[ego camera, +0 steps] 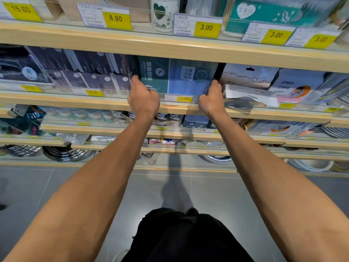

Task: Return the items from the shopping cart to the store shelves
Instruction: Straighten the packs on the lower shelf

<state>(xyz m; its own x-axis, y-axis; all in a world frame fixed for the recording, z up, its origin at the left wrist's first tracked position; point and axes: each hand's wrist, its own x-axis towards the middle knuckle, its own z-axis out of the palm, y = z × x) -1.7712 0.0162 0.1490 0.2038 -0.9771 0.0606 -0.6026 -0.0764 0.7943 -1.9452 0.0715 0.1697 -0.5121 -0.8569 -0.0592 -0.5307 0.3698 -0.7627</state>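
Both arms reach forward to the second shelf from the top, a wooden-edged board with a clear lip along its front.

The pack, a flat teal-and-blue package with white print, stands upright on that shelf, its lower edge behind the clear lip and its top just under the board above.

Left hand: fingers curled round the pack's left edge, fingertips hidden behind it; the back of the hand faces the camera. It holds the pack.

Right hand: fingers curled round the pack's right edge, where a dark border shows; the thumb lies along that edge. It holds the pack.

Left of the pack on the same shelf: a row of dark boxes, upright and close together, the nearest touching or nearly touching the pack; contact cannot be confirmed.

Right of the pack: silver pouches leaning, and beyond them a pale bag with an orange figure.

Below the pack, on the lip: a yellow tag reading 9.90.

Above the pack, on the top shelf: tags reading 8.90 and 3.00, a white roll with a green heart, and a teal box.

Lower shelves carry cups, small bottles and metal bowls, blurred. The floor is grey tile.
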